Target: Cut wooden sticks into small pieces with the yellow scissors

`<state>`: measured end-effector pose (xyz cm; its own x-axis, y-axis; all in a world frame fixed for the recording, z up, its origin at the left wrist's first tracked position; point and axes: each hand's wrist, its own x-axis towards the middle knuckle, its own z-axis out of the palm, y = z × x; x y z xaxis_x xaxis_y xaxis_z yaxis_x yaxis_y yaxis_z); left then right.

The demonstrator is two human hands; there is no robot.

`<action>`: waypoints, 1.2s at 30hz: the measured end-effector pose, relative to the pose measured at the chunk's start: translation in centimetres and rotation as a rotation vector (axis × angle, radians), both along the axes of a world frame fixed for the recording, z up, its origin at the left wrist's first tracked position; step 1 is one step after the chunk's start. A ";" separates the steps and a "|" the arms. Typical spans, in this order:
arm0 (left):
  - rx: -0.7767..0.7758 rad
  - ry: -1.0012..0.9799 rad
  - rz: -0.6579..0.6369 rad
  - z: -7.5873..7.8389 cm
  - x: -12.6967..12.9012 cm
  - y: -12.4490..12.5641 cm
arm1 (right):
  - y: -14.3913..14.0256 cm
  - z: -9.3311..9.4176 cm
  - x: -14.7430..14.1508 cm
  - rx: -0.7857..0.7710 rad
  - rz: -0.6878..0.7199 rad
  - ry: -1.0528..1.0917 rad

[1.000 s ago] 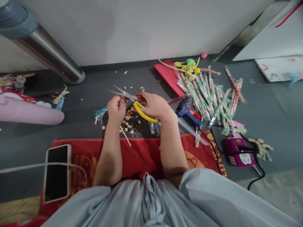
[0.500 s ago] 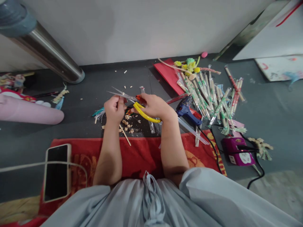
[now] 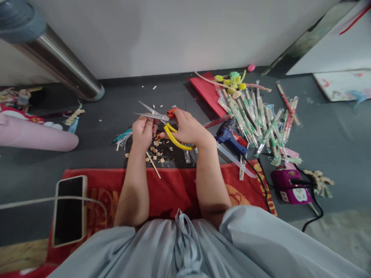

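We hold the yellow-handled scissors [image 3: 162, 119] in our right hand [image 3: 188, 129], fingers through the loops, blades parted and pointing left. Our left hand [image 3: 143, 133] is curled shut just under the blades, pinching something small that we cannot make out. Both hands hang close together over the dark floor [image 3: 116, 100], past the far edge of the red cloth [image 3: 171, 189].

Beneath the hands lies a scatter of short cut wood bits [image 3: 155, 152] and one thin wooden stick [image 3: 153, 165], so we judge a good deal of snipping is done. To the right a large heap of wrapped chopsticks [image 3: 257, 116] lies uncut, so much seems left. A blue glue gun [image 3: 228, 137] rests near the right hand, and a purple power strip [image 3: 291, 187] farther right. A phone [image 3: 69, 210] lies on the cloth at near left.
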<state>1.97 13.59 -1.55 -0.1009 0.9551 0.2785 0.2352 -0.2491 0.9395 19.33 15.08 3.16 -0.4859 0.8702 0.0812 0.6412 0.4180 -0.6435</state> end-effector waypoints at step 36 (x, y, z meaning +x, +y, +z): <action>0.077 0.380 0.143 0.2 -0.9 -0.2 | -0.3 1.3 -0.7 -0.046 -0.003 -0.256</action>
<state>1.05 13.37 -1.40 -0.1069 0.9140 0.3915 0.5993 -0.2550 0.7588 18.63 14.80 4.47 -0.4830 0.8716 -0.0841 0.7870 0.3899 -0.4781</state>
